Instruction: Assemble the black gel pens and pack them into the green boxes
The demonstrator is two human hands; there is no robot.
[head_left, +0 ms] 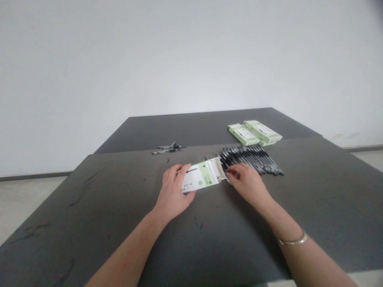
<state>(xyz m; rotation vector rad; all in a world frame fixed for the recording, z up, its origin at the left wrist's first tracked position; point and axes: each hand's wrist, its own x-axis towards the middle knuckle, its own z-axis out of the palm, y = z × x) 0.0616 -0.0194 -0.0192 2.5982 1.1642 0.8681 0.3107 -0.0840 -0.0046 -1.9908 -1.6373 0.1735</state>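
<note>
My left hand [175, 191] grips a white and green cardboard pen box [201, 176] from its left end, thumb below and fingers over the top. The box's right end is open, with its flaps sticking out. At that end my right hand [243, 181] has its thumb and forefinger pinched on an end flap [225, 175]. Whether anything is inside the box cannot be made out. Just behind my right hand lies a row of several black and clear pens [249, 157] side by side on the dark table [119, 223].
Several green and white pen boxes [263, 131] are stacked at the back right, beyond the row of pens. A few loose pens [170, 148] lie crossed near the table seam on the left. A pale wall [191, 56] rises behind the table.
</note>
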